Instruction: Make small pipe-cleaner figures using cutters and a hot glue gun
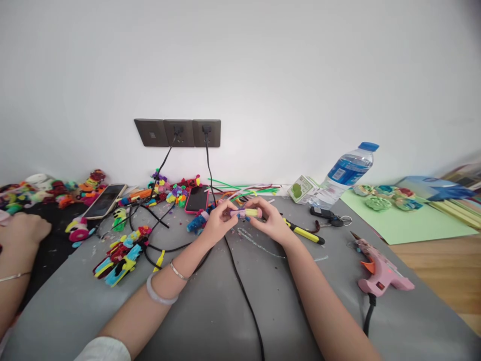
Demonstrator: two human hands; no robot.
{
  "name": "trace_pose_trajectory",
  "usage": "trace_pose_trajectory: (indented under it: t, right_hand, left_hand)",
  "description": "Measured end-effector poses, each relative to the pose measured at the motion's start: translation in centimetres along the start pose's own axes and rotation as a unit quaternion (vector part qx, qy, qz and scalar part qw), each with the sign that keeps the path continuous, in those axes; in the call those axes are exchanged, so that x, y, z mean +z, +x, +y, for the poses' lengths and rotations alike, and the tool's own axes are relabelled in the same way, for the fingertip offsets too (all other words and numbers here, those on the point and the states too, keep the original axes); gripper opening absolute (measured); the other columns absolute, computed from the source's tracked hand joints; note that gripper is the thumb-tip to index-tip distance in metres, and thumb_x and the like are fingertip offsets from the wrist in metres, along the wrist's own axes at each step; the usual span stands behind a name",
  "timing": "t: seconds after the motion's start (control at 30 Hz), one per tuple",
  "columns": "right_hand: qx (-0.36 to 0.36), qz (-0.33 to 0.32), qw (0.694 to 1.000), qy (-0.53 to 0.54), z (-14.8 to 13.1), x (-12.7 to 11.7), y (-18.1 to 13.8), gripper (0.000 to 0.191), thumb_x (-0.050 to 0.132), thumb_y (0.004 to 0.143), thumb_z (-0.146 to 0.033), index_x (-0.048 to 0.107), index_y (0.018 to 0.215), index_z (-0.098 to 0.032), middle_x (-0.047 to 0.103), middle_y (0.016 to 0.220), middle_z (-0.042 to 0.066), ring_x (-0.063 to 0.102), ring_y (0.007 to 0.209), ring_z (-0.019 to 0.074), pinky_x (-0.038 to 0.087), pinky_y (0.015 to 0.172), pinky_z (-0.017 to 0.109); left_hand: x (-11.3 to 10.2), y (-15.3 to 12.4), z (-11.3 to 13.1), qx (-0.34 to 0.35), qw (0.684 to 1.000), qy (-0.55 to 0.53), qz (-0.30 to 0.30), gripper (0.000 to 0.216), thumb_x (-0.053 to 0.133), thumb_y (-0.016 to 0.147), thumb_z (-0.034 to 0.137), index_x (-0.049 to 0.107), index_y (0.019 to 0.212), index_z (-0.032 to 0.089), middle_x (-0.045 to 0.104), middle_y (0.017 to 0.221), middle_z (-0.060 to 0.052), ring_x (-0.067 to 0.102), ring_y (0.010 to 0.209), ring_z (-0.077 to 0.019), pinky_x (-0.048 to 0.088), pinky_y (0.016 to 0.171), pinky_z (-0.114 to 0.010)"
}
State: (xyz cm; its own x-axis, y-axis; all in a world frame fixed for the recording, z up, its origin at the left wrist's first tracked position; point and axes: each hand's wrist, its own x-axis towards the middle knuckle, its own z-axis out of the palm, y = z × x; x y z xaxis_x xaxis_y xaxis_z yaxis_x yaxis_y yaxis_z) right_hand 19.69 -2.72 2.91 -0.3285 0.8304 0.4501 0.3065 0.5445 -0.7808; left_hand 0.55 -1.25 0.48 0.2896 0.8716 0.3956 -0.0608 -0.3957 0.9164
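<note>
Both of my hands meet over the middle of the grey table mat [210, 311]. My left hand [218, 223] and my right hand [269, 220] pinch the two ends of a small pink and yellow pipe-cleaner roll [246, 213], held level just above the mat. The fingers of both hands are curled around it. Thin pipe cleaners [244, 189] in green and pink lie just behind my hands. A yellow-handled tool [304, 233] rests on the mat beside my right wrist.
A pink glue gun [379, 273] lies at right, its cord running off the front edge. Black cables [240, 286] run from wall sockets [178, 133] across the mat. Two phones [105, 200] [196, 199], colourful craft pieces [120, 255], a tilted water bottle [343, 175], keys [330, 215], a green sheet [402, 223]. Another person's hand [22, 230] rests at far left.
</note>
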Motion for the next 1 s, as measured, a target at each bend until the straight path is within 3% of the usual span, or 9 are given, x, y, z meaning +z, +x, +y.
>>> trace_pose_trajectory:
  t: [0.37, 0.63, 1.0]
  right_hand:
    - [0.012, -0.002, 1.0, -0.007, -0.74, 0.35, -0.02, 0.015, 0.059, 0.083, -0.022, 0.056, 0.098, -0.02, 0.06, 0.094, 0.003, 0.054, 0.078, 0.0158, 0.041, 0.07, 0.028]
    - [0.001, 0.01, 1.0, 0.001, -0.71, 0.64, -0.08, 0.011, 0.058, 0.081, -0.018, 0.052, 0.089, -0.022, 0.06, 0.094, 0.003, 0.055, 0.084, 0.018, 0.039, 0.07, 0.028]
    - [0.007, 0.011, 0.999, 0.039, -0.72, 0.87, -0.09, 0.012, 0.057, 0.079, -0.015, 0.05, 0.087, -0.022, 0.057, 0.09, 0.002, 0.052, 0.082, 0.017, 0.039, 0.073, 0.029]
  left_hand:
    - [0.27, -0.24, 0.73, -0.021, 1.0, -0.016, -0.007, 0.022, 0.068, 0.078, 0.034, 0.055, 0.086, 0.019, 0.051, 0.08, 0.0, 0.05, 0.069, -0.0121, 0.047, 0.06, -0.023]
    - [0.3, -0.45, 0.98, -0.068, 0.996, -0.043, -0.034, 0.024, 0.067, 0.078, 0.034, 0.052, 0.087, 0.018, 0.047, 0.079, 0.001, 0.049, 0.059, -0.0091, 0.05, 0.048, -0.021]
    - [0.25, -0.34, 0.72, -0.011, 0.999, -0.017, -0.045, 0.013, 0.062, 0.081, 0.026, 0.053, 0.084, 0.017, 0.047, 0.079, 0.002, 0.049, 0.06, -0.0084, 0.052, 0.053, -0.022]
